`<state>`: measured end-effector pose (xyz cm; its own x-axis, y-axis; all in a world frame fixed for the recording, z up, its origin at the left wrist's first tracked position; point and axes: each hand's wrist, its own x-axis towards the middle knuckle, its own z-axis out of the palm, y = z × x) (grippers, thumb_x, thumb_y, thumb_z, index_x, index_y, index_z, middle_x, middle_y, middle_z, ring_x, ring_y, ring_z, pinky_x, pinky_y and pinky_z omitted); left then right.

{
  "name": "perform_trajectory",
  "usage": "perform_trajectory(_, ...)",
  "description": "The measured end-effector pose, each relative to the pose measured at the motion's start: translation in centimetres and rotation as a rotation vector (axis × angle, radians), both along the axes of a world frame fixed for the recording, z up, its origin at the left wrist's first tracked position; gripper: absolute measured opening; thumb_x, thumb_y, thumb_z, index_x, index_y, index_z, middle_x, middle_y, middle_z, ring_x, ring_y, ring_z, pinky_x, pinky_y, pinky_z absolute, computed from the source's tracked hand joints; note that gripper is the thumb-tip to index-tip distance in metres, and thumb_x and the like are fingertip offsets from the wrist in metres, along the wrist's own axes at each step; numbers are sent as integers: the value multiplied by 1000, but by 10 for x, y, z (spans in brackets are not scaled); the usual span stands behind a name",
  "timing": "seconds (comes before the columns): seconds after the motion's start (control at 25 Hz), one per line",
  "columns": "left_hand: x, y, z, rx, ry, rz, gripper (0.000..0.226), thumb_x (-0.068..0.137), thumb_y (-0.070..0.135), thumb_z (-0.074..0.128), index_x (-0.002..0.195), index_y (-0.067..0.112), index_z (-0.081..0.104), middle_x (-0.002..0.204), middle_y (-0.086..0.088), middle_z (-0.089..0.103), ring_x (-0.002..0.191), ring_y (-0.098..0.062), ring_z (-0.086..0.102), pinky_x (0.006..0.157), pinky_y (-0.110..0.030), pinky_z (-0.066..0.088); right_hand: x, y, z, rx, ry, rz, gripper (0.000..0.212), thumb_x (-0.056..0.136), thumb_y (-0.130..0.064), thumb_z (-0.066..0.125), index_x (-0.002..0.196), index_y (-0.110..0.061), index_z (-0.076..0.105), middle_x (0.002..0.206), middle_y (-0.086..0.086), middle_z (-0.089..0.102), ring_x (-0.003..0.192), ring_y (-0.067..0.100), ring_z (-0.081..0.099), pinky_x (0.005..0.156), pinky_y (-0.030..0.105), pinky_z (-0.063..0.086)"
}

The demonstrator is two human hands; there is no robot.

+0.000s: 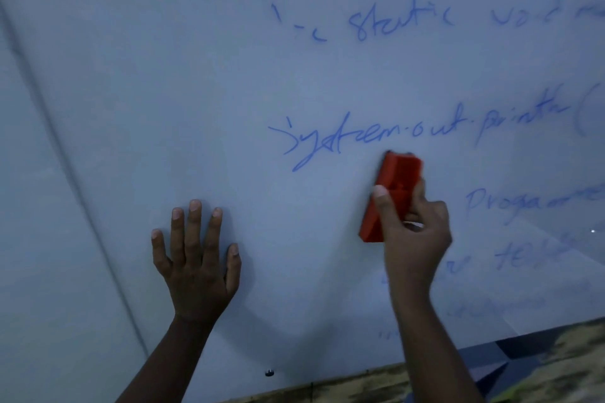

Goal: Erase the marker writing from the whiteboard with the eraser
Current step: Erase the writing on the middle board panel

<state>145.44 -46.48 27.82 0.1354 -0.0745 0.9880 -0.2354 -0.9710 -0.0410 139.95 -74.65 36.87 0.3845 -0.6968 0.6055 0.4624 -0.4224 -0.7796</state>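
Observation:
The whiteboard (pixel 229 91) fills the view and carries blue marker writing (pixel 376 136) across its right half, in several lines. A red block eraser (pixel 393 186) is pressed against the board just below the "System.out" line. My right hand (pixel 412 232) grips the eraser from its lower right, thumb on its face. My left hand (pixel 196 255) lies flat on the bare board to the left, fingers spread, holding nothing. The lower lines of writing at the right look faint and blurred.
The board's left edge (pixel 82 190) runs diagonally down the left side, with pale wall beyond it. A small dark mounting stud (pixel 269 372) sits near the bottom edge. Patterned floor (pixel 540 366) shows below the board at the lower right.

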Motion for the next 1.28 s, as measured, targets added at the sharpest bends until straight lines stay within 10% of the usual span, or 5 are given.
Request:
perform_trajectory(0.32,-21,-4,68,-202,36,-82,47,102,23,53,148,11,55,155,-14,45,143,-36,42,106,-55,28,-10,117,-7,-799,36,14,62,82,-62,74,131,-25,66,92,-1,47,82,19,47,61,38,50)
perform_trajectory(0.6,-9,32,183,-97,-101,-34,52,108,27,47,158,12,44,170,-16,33,159,-31,25,119,-51,19,0,75,31,-539,6,-52,66,77,-73,70,130,-35,70,88,-7,46,80,17,55,61,33,52)
perform_trajectory(0.92,-2,31,180,-58,-85,25,58,112,28,39,167,12,28,174,-17,20,164,-29,13,127,-54,10,7,-5,54,-63,-75,-14,64,77,-67,77,122,-21,75,79,1,50,64,10,56,66,32,54)
perform_trajectory(1.28,1,30,177,-72,-66,24,60,113,31,36,169,15,22,176,-14,14,165,-28,8,129,-58,10,9,142,45,-613,-128,-36,61,86,-59,73,122,-10,73,89,4,54,79,20,51,62,35,49)
